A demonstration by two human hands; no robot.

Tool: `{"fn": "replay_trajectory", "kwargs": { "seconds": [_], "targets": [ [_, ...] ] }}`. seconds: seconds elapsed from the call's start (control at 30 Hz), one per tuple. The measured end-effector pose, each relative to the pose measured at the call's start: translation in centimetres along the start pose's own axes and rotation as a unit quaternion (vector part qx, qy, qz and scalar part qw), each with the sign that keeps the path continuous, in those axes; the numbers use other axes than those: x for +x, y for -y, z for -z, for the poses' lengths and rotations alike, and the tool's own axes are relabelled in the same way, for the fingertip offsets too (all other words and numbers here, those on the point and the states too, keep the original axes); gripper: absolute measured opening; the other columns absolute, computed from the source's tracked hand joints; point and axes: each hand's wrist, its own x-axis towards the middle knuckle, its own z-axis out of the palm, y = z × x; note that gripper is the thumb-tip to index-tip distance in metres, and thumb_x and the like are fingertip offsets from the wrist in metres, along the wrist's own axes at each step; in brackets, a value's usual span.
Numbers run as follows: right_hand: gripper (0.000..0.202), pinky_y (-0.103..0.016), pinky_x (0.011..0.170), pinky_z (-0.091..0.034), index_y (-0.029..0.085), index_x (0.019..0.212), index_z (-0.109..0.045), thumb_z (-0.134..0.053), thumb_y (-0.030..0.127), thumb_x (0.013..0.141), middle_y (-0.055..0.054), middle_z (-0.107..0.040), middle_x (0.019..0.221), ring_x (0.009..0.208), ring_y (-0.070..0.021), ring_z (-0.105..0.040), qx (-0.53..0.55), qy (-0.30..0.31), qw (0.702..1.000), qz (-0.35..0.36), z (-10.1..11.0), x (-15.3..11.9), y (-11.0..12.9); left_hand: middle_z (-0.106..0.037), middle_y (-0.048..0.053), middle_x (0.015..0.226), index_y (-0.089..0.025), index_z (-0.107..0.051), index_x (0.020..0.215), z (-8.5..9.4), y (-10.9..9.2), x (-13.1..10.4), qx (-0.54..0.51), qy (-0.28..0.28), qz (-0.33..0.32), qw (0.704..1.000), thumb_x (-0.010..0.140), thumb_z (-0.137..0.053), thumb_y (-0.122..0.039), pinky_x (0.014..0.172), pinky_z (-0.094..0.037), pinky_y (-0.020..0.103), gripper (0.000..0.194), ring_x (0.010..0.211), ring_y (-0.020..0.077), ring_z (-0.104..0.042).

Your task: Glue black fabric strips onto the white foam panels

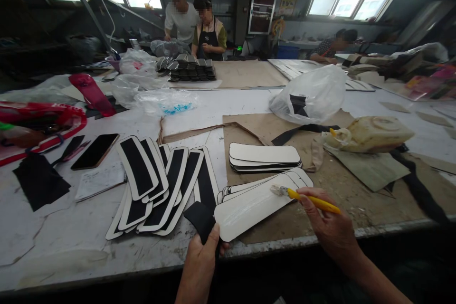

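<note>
My right hand point(329, 228) pinches yellow-handled bristle brush point(322, 204) on long white rounded card point(245, 213); left hand point(199, 256) clamps thin black strip point(200, 217). Wetting step, I think; next needs even strokes.

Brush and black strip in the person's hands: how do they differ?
The brush has a yellow handle; the black strip is dark and bent. The right hand holds the brush, bristles at the white panel; the left hand holds the black strip. Both are in hand.
</note>
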Motion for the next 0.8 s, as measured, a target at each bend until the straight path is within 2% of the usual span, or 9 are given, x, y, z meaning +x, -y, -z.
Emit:
{"fn": "replay_trajectory", "kwargs": {
  "seconds": [0.1,0.2,0.37,0.5,0.6,0.7,0.8],
  "targets": [
    [0.014,-0.036,0.083,-0.050,0.019,0.092,-0.062,-0.052,0.027,0.086,-0.006,-0.065,0.089,0.087,-0.0201,-0.062,-0.036,-0.026,0.998,0.042,1.4,0.8,-0.6,-0.060,0.002,0.066,-0.014,-0.061,0.081,0.0,0.2,0.2,0.003,-0.007,0.004,1.000,0.077,-0.057,-0.049,0.061,-0.041,0.027,0.035,0.060,0.0150,-0.050],
    [0.014,-0.035,0.083,-0.049,0.020,0.093,-0.061,-0.052,0.027,0.086,-0.006,-0.065,0.092,0.089,-0.0202,-0.062,-0.063,-0.041,0.995,0.062,2.7,1.3,-0.2,-0.061,0.003,0.062,-0.013,-0.062,0.078,0.0,0.2,0.2,-0.006,-0.022,0.003,1.000,0.073,-0.061,-0.049,0.058,-0.041,0.027,0.037,0.058,0.0157,-0.051],
    [0.017,-0.037,0.084,-0.048,0.020,0.094,-0.060,-0.050,0.032,0.086,-0.007,-0.064,0.094,0.091,-0.0218,-0.061,-0.082,-0.065,0.993,0.058,5.4,2.5,1.5,-0.060,0.002,0.057,-0.012,-0.063,0.074,0.0,-0.2,-0.3,-0.033,-0.060,-0.017,0.997,0.068,-0.066,-0.046,0.055,-0.041,0.027,0.036,0.055,0.0158,-0.051],
    [0.019,-0.039,0.084,-0.048,0.021,0.093,-0.059,-0.047,0.034,0.087,-0.008,-0.063,0.095,0.093,-0.0244,-0.060,-0.093,-0.077,0.992,0.043,7.6,3.9,3.2,-0.059,0.002,0.054,-0.012,-0.062,0.070,0.0,-0.2,-0.3,-0.046,-0.054,-0.010,0.997,0.067,-0.068,-0.046,0.055,-0.042,0.027,0.034,0.054,0.0152,-0.051],
    [0.020,-0.038,0.084,-0.046,0.023,0.091,-0.058,-0.043,0.037,0.088,-0.009,-0.064,0.097,0.096,-0.0259,-0.060,-0.097,-0.088,0.991,0.016,8.7,4.9,3.3,-0.060,0.002,0.057,-0.012,-0.062,0.074,-0.2,-0.5,0.0,-0.041,-0.036,-0.015,0.998,0.067,-0.068,-0.047,0.054,-0.043,0.027,0.036,0.053,0.0151,-0.051],
    [0.025,-0.033,0.070,-0.048,0.024,0.086,-0.058,-0.043,0.043,0.087,-0.008,-0.065,0.085,0.080,-0.0228,-0.063,-0.122,-0.044,0.991,-0.011,9.0,5.6,1.8,-0.060,0.002,0.060,-0.012,-0.062,0.074,-0.6,-1.3,0.1,-0.024,-0.013,-0.042,0.999,0.069,-0.066,-0.047,0.052,-0.041,0.025,0.036,0.054,0.0135,-0.049],
    [0.027,-0.028,0.053,-0.044,0.025,0.089,-0.058,-0.044,0.048,0.086,-0.004,-0.061,0.068,0.057,-0.0171,-0.059,-0.134,0.025,0.991,-0.014,8.2,6.2,0.2,-0.057,0.001,0.056,-0.013,-0.061,0.070,-1.0,-2.2,0.3,-0.013,-0.008,-0.057,0.998,0.072,-0.063,-0.046,0.051,-0.038,0.024,0.033,0.053,0.0123,-0.047]
  ]
}}
